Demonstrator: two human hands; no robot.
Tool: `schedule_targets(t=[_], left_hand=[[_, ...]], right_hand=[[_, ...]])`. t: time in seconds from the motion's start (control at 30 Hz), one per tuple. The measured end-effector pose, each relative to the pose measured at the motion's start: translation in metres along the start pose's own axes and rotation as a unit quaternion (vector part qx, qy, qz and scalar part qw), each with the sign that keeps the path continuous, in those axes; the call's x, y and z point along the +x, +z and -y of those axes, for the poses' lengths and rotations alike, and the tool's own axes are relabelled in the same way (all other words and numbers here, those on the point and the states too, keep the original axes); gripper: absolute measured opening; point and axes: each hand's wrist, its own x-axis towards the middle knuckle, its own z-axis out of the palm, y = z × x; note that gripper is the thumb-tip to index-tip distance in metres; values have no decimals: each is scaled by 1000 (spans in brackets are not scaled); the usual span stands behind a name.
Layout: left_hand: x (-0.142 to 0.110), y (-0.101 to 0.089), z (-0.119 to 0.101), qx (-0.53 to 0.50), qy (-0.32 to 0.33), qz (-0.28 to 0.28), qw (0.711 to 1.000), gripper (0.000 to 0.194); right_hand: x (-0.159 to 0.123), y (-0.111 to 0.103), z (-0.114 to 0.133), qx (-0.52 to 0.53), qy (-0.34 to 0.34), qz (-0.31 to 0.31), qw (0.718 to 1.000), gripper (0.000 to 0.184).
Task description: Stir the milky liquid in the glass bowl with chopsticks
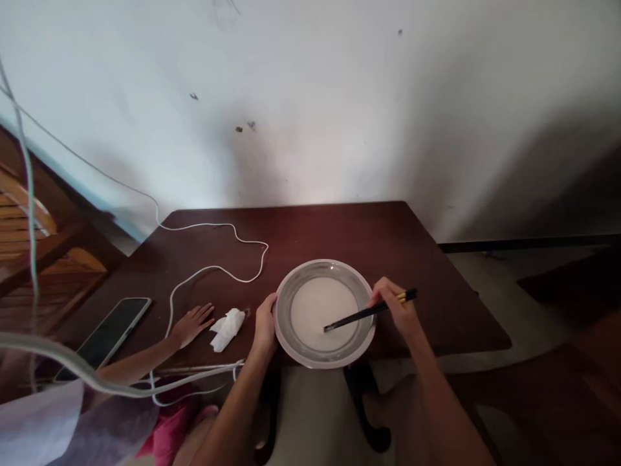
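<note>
A clear round bowl (291, 346) with a pale whitish liquid in it sits near the front edge of a dark brown wooden table (339, 236). My left hand (265, 321) is closed on the bowl's left rim. My right hand (395, 305) grips black chopsticks (359, 315) at the bowl's right side. Their tips reach down into the liquid near the bowl's middle.
Another person's small hand (191, 323) lies flat on the table at my left, beside a crumpled white tissue (227, 328). A dark phone (114, 330) lies at the far left. A white cable (213, 268) snakes across the table. The wall stands behind.
</note>
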Motion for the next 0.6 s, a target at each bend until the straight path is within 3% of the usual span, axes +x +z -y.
schedule_targets(t=[0.1,0.23,0.43,0.6], left_hand=[[2,-2,-1,9,2,10,1000,40],[1,-6,1,24,-2,29,999,42],[-2,-12,7,43,34,32,998,44],[-4,-17,15,31,53,40,997,44]], right_hand=[[3,3,1,-29,-25,20,999,48],[4,-5,-3,-5,-6,-74,997,45],[4,-6,-4,-34,-24,27,999,47],[4,-4,-5,8,-13,-57,998,47]])
